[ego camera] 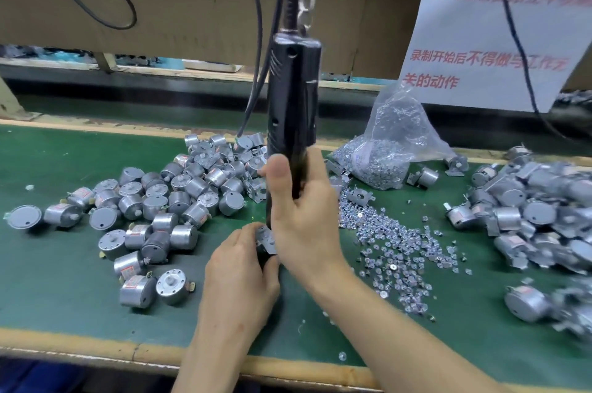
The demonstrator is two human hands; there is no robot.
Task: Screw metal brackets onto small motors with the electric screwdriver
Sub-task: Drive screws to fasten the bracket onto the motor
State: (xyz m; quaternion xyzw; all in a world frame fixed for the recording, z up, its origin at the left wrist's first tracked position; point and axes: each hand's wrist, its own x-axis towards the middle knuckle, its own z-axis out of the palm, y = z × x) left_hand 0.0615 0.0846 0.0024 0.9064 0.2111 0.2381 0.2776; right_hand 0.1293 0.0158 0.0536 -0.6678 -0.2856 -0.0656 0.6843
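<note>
Small silver cylindrical motors, heaped left on green bench mat. Left hand, near centre, clamped around one motor with grey metal bracket. Right hand wrapped round upright black electric screwdriver, tip hidden. Loose silver screws scattered right; clear plastic bag beyond.
</note>
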